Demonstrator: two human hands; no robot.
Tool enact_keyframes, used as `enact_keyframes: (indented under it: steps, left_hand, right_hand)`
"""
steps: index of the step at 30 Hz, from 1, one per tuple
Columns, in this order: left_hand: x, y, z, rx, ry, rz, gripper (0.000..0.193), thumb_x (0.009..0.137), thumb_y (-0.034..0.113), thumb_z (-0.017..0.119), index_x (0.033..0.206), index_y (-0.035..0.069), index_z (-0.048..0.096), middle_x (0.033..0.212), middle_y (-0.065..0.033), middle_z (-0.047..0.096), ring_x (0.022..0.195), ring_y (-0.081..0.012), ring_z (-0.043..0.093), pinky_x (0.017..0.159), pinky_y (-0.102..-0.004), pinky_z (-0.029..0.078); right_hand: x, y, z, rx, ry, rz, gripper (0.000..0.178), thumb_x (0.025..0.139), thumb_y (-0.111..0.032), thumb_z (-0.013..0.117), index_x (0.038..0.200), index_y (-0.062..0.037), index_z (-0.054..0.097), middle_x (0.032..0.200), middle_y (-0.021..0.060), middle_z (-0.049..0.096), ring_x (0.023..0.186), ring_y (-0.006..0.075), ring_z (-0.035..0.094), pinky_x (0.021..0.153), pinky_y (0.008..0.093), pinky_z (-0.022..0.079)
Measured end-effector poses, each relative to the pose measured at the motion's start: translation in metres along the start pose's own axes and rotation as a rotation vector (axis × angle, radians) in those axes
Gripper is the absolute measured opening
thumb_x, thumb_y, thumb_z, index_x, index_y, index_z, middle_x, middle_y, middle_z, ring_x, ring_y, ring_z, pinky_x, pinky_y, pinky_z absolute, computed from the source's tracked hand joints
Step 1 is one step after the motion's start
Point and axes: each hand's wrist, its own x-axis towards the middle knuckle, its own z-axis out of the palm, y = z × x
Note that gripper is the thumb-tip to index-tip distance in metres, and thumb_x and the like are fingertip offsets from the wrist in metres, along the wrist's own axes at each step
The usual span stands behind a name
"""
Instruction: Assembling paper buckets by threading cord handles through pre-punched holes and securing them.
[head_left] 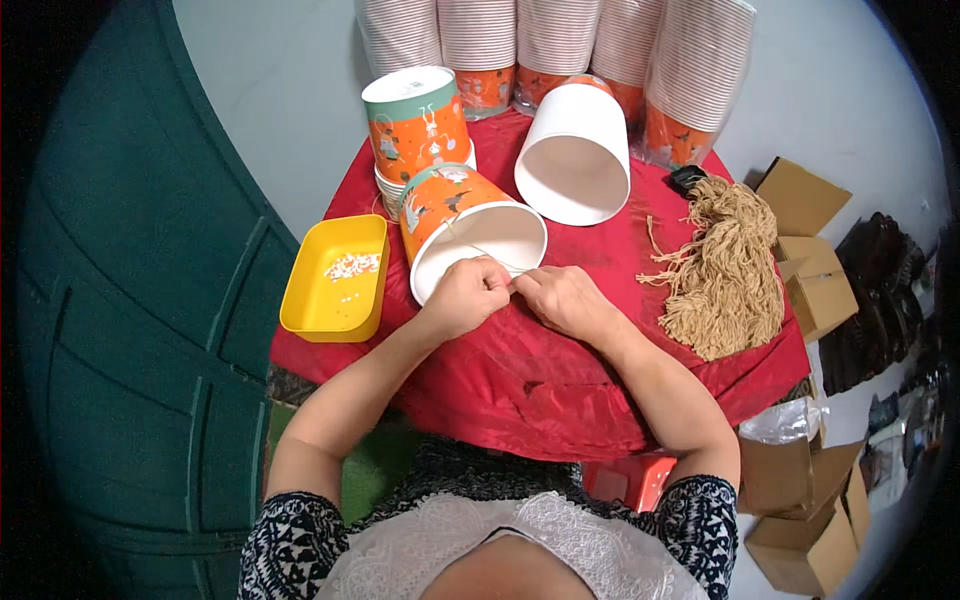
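An orange paper bucket (435, 215) with a green band lies on its side in front of me, its white opening toward my hands. A thin tan string (478, 250) runs across that opening. My left hand (468, 297) is closed in a pinch at the near rim, and my right hand (572, 303) pinches close beside it. The fingertips of both almost meet on the string, whose end is too small to make out. To the right lies a bundle of tan strings (722, 285). A yellow tray (310, 300) at the left holds small white and orange pieces (352, 266).
Another bucket (572, 150) lies with its white opening toward me. Behind the near bucket stand upturned buckets (417, 120). Tall wrapped stacks of buckets (697, 75) line the back of the red-covered table (540, 400). Cardboard boxes (815, 520) are on the floor at the right.
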Motion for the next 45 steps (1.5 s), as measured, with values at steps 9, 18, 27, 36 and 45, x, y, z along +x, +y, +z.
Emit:
enact_keyframes:
  steps: [9,18,27,36,45]
  left_hand:
    - [0.000,-0.001,0.004,-0.257,0.052,-0.389,0.011,0.086,0.005,0.060,0.079,-0.002,0.065,0.066,-0.0050,0.061,0.056,-0.0095,0.056,0.050,-0.0245,0.045]
    - [-0.005,-0.017,0.010,-0.336,0.058,-0.318,0.009,0.087,0.005,0.061,0.087,-0.002,0.066,0.071,-0.0062,0.065,0.058,-0.0121,0.062,0.051,-0.0264,0.052]
    - [-0.012,-0.030,0.021,0.047,0.100,-0.032,0.007,0.082,0.009,0.067,0.081,0.002,0.065,0.079,-0.0115,0.069,0.073,-0.0183,0.067,0.065,-0.0328,0.052]
    - [-0.007,-0.016,0.019,0.032,0.121,-0.145,0.007,0.078,0.010,0.068,0.077,0.004,0.065,0.069,-0.0120,0.066,0.064,-0.0232,0.066,0.062,-0.0345,0.052]
    - [-0.009,-0.015,0.016,0.006,0.093,-0.233,0.009,0.077,0.011,0.069,0.079,0.005,0.062,0.072,-0.0110,0.067,0.066,-0.0251,0.067,0.063,-0.0362,0.053]
  right_hand:
    - [0.001,-0.009,-0.005,0.171,0.002,0.105,0.014,0.077,-0.004,0.063,0.091,-0.0038,0.058,0.071,0.0139,0.061,0.065,0.0321,0.063,0.054,0.0430,0.049]
    - [0.006,-0.024,-0.033,0.174,0.141,-0.054,0.020,0.070,-0.004,0.067,0.088,-0.0035,0.059,0.072,0.0087,0.057,0.062,0.0268,0.060,0.052,0.0382,0.050]
    - [0.023,-0.042,-0.033,0.108,0.223,-0.225,0.027,0.075,-0.006,0.064,0.101,0.0005,0.061,0.081,0.0077,0.058,0.072,0.0210,0.061,0.060,0.0321,0.052]
    - [0.012,-0.050,-0.029,0.227,0.318,-0.093,0.012,0.075,-0.005,0.066,0.085,-0.0033,0.060,0.072,0.0097,0.057,0.058,0.0233,0.059,0.047,0.0342,0.047]
    - [0.002,-0.030,-0.002,0.231,0.142,0.317,0.023,0.084,0.001,0.062,0.106,-0.0013,0.057,0.065,0.0166,0.062,0.057,0.0330,0.064,0.050,0.0408,0.049]
